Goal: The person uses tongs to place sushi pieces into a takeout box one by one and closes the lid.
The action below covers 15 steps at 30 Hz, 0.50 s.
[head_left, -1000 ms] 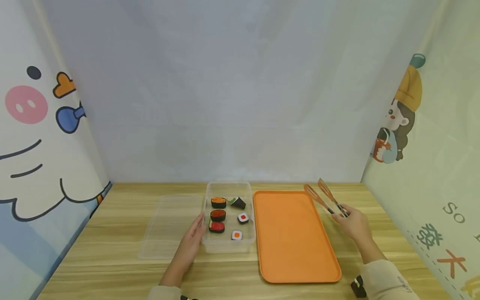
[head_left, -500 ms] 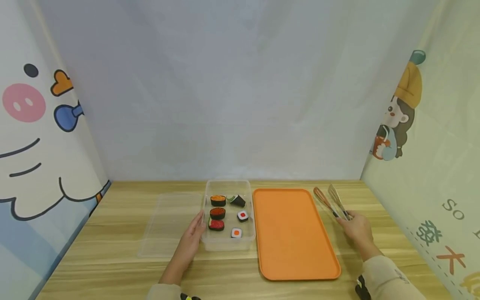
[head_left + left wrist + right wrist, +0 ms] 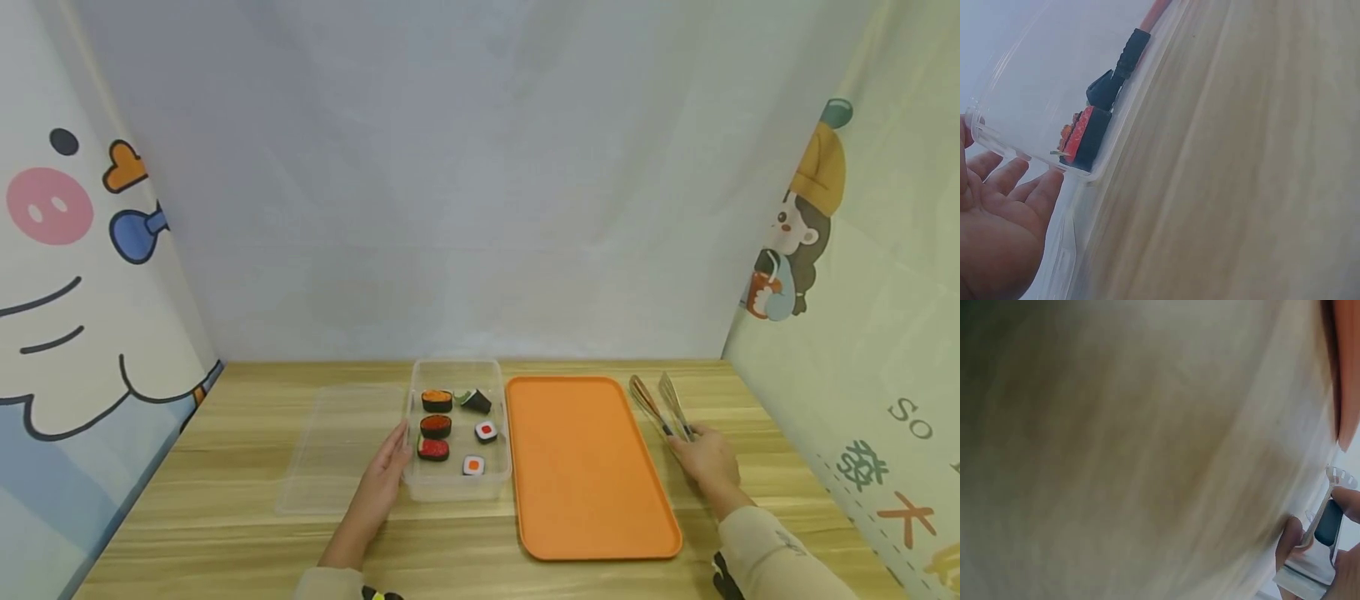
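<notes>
Tongs [image 3: 662,406] lie on counter [image 3: 247,533] right of tray [image 3: 585,467], our right hand [image 3: 703,458] pinching their handle; left hand [image 3: 384,482] flat against sushi box [image 3: 457,492]. Pickup step, likely; next needs tongs lifted toward sushi.

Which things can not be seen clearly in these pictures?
- Tongs: right wrist view is blurred; fingers cover part of the handle.
- Sushi pieces: too small in the head view; left wrist view shows only some.
- Lid: transparent, edges faint.

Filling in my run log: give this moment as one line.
left hand: touches clear plastic sushi box | right hand: grips metal tongs | orange tray: bare
</notes>
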Available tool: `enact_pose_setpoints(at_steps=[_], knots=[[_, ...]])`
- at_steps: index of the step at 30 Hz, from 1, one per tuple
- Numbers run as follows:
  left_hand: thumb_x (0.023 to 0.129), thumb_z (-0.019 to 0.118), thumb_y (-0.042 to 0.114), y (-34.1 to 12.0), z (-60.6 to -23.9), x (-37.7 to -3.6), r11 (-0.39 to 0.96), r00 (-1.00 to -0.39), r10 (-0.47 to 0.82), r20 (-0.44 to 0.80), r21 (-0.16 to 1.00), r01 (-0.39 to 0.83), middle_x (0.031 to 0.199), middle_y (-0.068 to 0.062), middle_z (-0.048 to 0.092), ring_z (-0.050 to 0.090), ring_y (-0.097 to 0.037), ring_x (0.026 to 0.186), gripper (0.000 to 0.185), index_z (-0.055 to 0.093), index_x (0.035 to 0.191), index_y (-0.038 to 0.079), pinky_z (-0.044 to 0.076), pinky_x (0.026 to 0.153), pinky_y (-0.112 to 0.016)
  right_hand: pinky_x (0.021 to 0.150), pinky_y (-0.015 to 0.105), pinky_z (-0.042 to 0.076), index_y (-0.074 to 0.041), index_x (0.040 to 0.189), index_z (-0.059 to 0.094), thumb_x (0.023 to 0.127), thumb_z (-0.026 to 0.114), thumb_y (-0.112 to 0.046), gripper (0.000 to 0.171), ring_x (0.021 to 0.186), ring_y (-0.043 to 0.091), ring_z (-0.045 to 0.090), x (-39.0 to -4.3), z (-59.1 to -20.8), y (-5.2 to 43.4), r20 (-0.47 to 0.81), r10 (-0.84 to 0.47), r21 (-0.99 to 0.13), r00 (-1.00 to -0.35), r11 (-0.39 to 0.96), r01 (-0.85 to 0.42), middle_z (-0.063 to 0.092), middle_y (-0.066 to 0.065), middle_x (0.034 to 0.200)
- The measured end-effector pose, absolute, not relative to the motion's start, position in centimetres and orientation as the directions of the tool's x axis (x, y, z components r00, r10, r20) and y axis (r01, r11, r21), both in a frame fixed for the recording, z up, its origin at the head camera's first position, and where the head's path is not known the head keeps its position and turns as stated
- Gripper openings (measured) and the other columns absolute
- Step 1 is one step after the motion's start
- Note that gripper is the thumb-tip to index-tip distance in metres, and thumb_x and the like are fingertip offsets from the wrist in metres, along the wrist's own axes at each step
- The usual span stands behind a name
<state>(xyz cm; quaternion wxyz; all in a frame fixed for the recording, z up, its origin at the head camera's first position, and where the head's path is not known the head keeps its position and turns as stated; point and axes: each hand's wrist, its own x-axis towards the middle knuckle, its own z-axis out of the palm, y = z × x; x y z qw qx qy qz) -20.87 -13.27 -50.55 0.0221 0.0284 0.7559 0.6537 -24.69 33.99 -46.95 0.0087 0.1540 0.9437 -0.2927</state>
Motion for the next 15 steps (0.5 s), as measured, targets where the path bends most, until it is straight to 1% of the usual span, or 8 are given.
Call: enact_pose_setpoints(at_steps=[9, 15], knots=[[0.107, 0.039, 0.03, -13.22, -50.55, -20.74, 0.166, -0.998, 0.057, 0.027, 0.985, 0.036, 0.156, -0.02, 0.021, 0.021, -0.037, 0.142, 0.055, 0.025, 0.154, 0.006, 0.017, 0.114, -0.05, 0.068, 0.053, 0.052, 0.007, 0.139, 0.043, 0.096, 0.057, -0.034, 0.061, 0.102, 0.054, 0.054, -24.58, -47.03, 33.57, -0.114, 0.277, -0.528, -0.954, 0.797, 0.294, 0.047, 0.039, 0.13], [0.107, 0.039, 0.035, -13.69, -50.26, -20.96, 0.17, -0.997, 0.08, -0.005, 0.985, 0.009, 0.157, -0.015, 0.022, 0.022, -0.034, 0.142, 0.057, 0.024, 0.155, 0.009, 0.017, 0.115, -0.047, 0.064, 0.05, 0.053, 0.011, 0.135, 0.045, 0.095, 0.058, -0.036, 0.062, 0.096, 0.05, 0.058, -24.71, -46.99, 33.67, -0.123, 0.257, -0.508, -0.959, 0.814, 0.283, 0.051, 0.038, 0.124]])
